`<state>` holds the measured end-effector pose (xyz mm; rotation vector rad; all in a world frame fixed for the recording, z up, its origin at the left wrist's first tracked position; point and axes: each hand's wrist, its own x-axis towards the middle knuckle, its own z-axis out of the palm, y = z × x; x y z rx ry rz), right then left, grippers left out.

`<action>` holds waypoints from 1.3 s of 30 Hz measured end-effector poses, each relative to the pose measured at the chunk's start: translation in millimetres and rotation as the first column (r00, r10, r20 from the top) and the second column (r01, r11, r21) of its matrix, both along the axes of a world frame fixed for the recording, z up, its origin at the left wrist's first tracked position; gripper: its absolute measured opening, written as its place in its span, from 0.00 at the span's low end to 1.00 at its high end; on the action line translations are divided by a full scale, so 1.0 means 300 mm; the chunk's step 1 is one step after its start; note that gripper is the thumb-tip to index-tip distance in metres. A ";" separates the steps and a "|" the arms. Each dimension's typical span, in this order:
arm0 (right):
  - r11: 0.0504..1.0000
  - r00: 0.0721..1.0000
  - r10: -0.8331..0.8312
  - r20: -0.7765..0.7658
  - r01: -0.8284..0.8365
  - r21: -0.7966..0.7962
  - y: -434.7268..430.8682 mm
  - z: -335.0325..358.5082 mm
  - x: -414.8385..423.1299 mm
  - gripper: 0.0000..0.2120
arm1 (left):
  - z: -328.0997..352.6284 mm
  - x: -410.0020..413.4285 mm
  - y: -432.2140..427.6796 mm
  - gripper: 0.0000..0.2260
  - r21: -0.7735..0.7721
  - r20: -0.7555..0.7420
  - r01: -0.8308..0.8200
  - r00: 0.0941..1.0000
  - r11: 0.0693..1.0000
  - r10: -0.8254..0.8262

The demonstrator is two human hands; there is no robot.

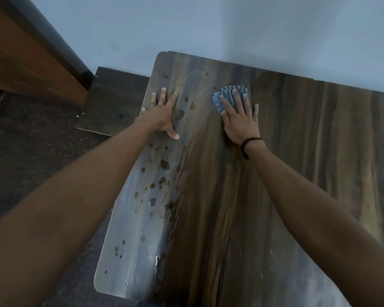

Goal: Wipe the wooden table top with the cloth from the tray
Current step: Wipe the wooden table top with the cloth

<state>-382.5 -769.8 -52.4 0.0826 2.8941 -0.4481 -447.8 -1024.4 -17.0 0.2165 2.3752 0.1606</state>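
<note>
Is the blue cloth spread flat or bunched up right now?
Bunched up: the cloth shows ridged folds beyond the right hand, whose straight fingers press it onto the table.

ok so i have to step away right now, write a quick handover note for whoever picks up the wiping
Left hand: flat, fingers spread, resting on the wooden table top near its left edge, holding nothing.
Right hand: straight fingers pressing the blue cloth flat on the top, toward the far edge.
Done: a darker band through the middle looks wiped.
Left: the pale dusty strip along the left edge with its dark spots, and a pale patch at the near right.
</note>
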 end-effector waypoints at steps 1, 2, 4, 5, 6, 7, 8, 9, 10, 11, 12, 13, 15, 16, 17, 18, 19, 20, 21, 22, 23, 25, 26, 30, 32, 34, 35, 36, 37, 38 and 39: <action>0.999 0.999 0.046 -0.018 -0.046 0.030 -0.032 -0.007 0.036 0.25 | -0.002 0.001 0.007 0.66 0.004 0.002 -0.019 1.000 1.000 0.019; 0.990 0.990 0.129 -0.050 -0.126 0.068 -0.066 -0.022 0.093 0.25 | -0.002 0.004 0.010 0.66 0.011 0.000 -0.036 0.999 0.999 0.036; 0.945 0.945 0.314 -0.089 -0.302 0.126 -0.087 -0.034 0.196 0.25 | -0.004 0.001 0.010 0.66 0.023 -0.014 -0.048 0.999 0.999 0.048; 0.922 0.923 0.376 -0.086 -0.364 0.131 -0.064 -0.031 0.196 0.25 | -0.007 -0.003 0.012 0.66 0.028 -0.015 -0.043 0.999 0.999 0.044; 0.911 0.910 0.405 -0.082 -0.395 0.120 -0.029 -0.030 0.153 0.24 | -0.011 -0.003 0.016 0.66 0.033 -0.013 -0.039 0.999 0.999 0.040; 0.919 0.919 0.387 -0.078 -0.378 0.116 0.006 -0.029 0.089 0.24 | -0.015 -0.004 0.016 0.66 0.032 -0.014 -0.037 0.999 0.999 0.038; 0.943 0.945 0.323 -0.061 -0.315 0.103 0.035 -0.024 0.014 0.24 | -0.017 -0.002 0.016 0.66 0.023 -0.017 -0.037 0.999 0.999 0.037; 0.974 0.975 0.218 -0.041 -0.214 0.079 0.063 -0.015 -0.066 0.24 | -0.017 -0.001 0.014 0.66 0.011 -0.017 -0.039 0.999 0.999 0.039; 0.995 0.995 0.094 -0.032 -0.093 0.037 0.085 -0.007 -0.134 0.24 | -0.015 -0.001 0.011 0.66 0.001 -0.013 -0.038 0.999 0.999 0.038; 1.000 0.999 -0.020 -0.028 0.020 -0.005 0.091 -0.003 -0.174 0.24 | -0.014 -0.002 0.008 0.66 -0.004 -0.009 -0.033 0.999 0.999 0.033; 0.995 0.994 -0.100 -0.037 0.099 -0.026 0.077 -0.003 -0.183 0.24 | -0.012 -0.002 0.006 0.66 -0.006 -0.005 -0.025 1.000 1.000 0.025; 0.990 0.990 -0.137 -0.042 0.136 -0.034 0.045 -0.009 -0.163 0.25 | -0.013 -0.001 0.006 0.65 -0.003 -0.005 -0.020 1.000 1.000 0.020; 1.000 0.997 -0.030 -0.074 0.030 -0.003 -0.030 -0.026 -0.057 0.25 | -0.017 0.002 0.007 0.65 0.006 -0.008 -0.015 1.000 1.000 0.015; 0.995 0.991 0.096 -0.094 -0.094 0.031 -0.046 -0.033 0.002 0.25 | -0.016 0.002 0.010 0.65 0.008 -0.007 -0.014 1.000 1.000 0.014; 0.973 0.969 0.229 -0.087 -0.225 0.060 -0.037 -0.037 0.032 0.24 | -0.014 0.001 0.014 0.65 0.006 -0.006 -0.014 1.000 1.000 0.014; 0.940 0.938 0.339 -0.067 -0.335 0.063 -0.007 -0.037 0.016 0.24 | -0.011 0.003 0.019 0.65 0.002 -0.002 -0.011 1.000 1.000 0.011; 0.919 0.919 0.392 -0.052 -0.389 0.065 0.033 -0.033 -0.038 0.24 | -0.009 0.003 0.023 0.65 -0.004 0.000 -0.008 1.000 1.000 0.008; 0.925 0.925 0.377 -0.041 -0.374 0.065 0.069 -0.026 -0.107 0.24 | -0.007 0.002 0.024 0.65 -0.010 0.002 -0.004 1.000 1.000 0.004; 0.953 0.953 0.301 -0.032 -0.299 0.054 0.100 -0.015 -0.180 0.24 | -0.007 0.003 0.023 0.65 -0.013 0.004 -0.002 1.000 1.000 0.002; 0.982 0.982 0.189 -0.022 -0.189 0.026 0.128 -0.001 -0.249 0.24 | -0.005 0.004 0.019 0.65 -0.012 0.004 -0.001 1.000 1.000 0.001; 0.997 0.997 0.071 -0.009 -0.071 -0.008 0.143 0.005 -0.297 0.24 | -0.004 0.006 0.016 0.65 -0.009 0.000 0.000 1.000 1.000 0.000; 0.994 0.995 -0.099 -0.002 0.099 -0.036 0.102 0.006 -0.309 0.24 | 0.000 0.006 0.012 0.65 -0.012 0.000 0.006 1.000 1.000 -0.006; 0.992 0.993 -0.119 -0.003 0.119 -0.034 0.065 0.008 -0.278 0.25 | 0.001 0.004 0.013 0.65 -0.016 0.007 0.005 1.000 1.000 -0.005; 0.988 0.988 0.152 -0.041 -0.151 0.021 0.072 -0.012 -0.165 0.24 | -0.005 0.004 0.024 0.65 -0.022 0.008 -0.004 1.000 1.000 0.004; 0.999 0.998 0.046 -0.030 -0.046 0.028 0.134 -0.003 -0.223 0.24 | 0.001 0.003 0.026 0.65 -0.018 0.015 -0.003 1.000 1.000 0.003; 0.973 0.973 -0.230 -0.015 0.230 -0.009 0.162 0.001 -0.272 0.25 | 0.006 0.005 0.021 0.65 -0.012 0.013 -0.015 1.000 1.000 0.015; 0.939 0.939 -0.343 -0.024 0.343 -0.019 0.155 -0.008 -0.277 0.25 | 0.008 0.007 0.016 0.64 -0.013 0.012 -0.019 1.000 1.000 0.019; 0.906 0.905 -0.423 -0.039 0.423 -0.022 0.137 -0.014 -0.274 0.25 | 0.008 0.009 0.012 0.64 -0.014 0.010 -0.023 1.000 1.000 0.024; 0.876 0.875 -0.482 -0.054 0.481 -0.025 0.116 -0.020 -0.271 0.26 | 0.006 0.010 0.011 0.64 -0.013 0.009 -0.025 1.000 1.000 0.025; 0.853 0.851 -0.522 -0.058 0.522 -0.025 0.094 -0.023 -0.272 0.26 | 0.007 0.011 0.017 0.64 -0.009 0.011 -0.022 1.000 1.000 0.022; 0.835 0.834 -0.549 -0.050 0.549 -0.025 0.074 -0.023 -0.282 0.26 | 0.008 0.010 0.024 0.64 -0.004 0.017 -0.018 1.000 1.000 0.018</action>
